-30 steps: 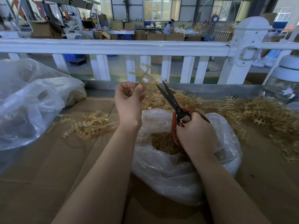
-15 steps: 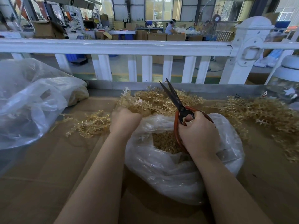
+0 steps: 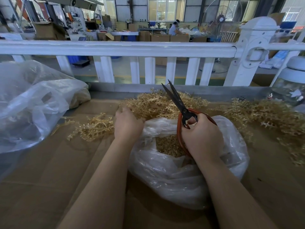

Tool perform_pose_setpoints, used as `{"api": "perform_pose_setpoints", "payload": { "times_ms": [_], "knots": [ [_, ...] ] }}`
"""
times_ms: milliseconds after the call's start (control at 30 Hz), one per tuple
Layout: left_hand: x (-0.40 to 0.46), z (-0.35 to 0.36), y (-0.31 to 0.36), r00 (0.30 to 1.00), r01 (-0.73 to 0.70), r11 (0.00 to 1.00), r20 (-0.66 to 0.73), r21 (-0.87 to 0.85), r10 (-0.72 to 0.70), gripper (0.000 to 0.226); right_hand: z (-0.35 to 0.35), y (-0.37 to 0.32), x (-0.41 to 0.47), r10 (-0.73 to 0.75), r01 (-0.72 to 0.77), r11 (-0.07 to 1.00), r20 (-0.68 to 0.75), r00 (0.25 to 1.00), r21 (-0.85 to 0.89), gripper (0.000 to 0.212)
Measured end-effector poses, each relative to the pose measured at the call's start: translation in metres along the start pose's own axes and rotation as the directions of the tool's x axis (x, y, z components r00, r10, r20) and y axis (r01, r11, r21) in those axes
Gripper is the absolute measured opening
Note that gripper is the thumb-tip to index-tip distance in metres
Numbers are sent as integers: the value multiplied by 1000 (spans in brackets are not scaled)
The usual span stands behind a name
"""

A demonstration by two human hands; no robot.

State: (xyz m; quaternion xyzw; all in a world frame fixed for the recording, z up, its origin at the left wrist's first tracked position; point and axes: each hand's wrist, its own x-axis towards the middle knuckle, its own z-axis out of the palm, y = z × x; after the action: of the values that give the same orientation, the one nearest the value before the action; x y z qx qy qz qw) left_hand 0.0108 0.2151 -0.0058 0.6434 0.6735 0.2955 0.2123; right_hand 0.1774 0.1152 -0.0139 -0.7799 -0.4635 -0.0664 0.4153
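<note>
**Bench by the railing: scissors up, left hand in the sprigs**

The right hand grips the red-handled scissors, fingers curled through and around the loops. The dark blades point up and away, parted a little at the tips. The left hand reaches forward, back of the hand upward. Its fingertips are at the near edge of the heap of golden plastic sprigs; I cannot tell whether they have closed on a stem.

Just below both hands, an open clear plastic bag sits on the cardboard-covered bench, with small golden cut pieces inside. A smaller clump of sprigs lies left of the left hand. More sprigs are spread to the right.
</note>
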Motion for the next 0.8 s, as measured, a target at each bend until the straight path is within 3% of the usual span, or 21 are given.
{"api": "perform_pose_setpoints", "payload": {
  "times_ms": [67,133,333,433,567,633,700,800],
  "knots": [
    [0,0,1,999,25,997,44,67,-28,74,0,0,0,-5,5,1000,-12,1000,-3,33],
    [0,0,2,997,8,995,74,103,-16,68,1,0,0,-5,5,1000,-20,1000,-15,33],
    [-6,1,9,997,3,998,72,56,-7,75,3,2,0,-18,17,1000,-24,1000,-24,32],
    [-11,6,8,997,-76,997,4,-17,77,61,4,4,0,-20,20,1000,-19,1000,-17,32],
    [-14,4,8,954,-248,944,-226,-219,199,29,6,4,1,-29,29,1000,-31,999,7,34],
    [-13,-1,14,947,-281,850,-274,-446,170,24,6,3,1,-43,44,998,-44,998,37,37],
    [-15,-8,21,963,-251,645,-251,-722,94,22,6,3,0,-50,53,997,-52,997,55,39],
    [-17,-19,29,991,-130,330,-123,-935,43,24,6,3,1,-50,56,994,-68,996,96,41]
  ]
}}
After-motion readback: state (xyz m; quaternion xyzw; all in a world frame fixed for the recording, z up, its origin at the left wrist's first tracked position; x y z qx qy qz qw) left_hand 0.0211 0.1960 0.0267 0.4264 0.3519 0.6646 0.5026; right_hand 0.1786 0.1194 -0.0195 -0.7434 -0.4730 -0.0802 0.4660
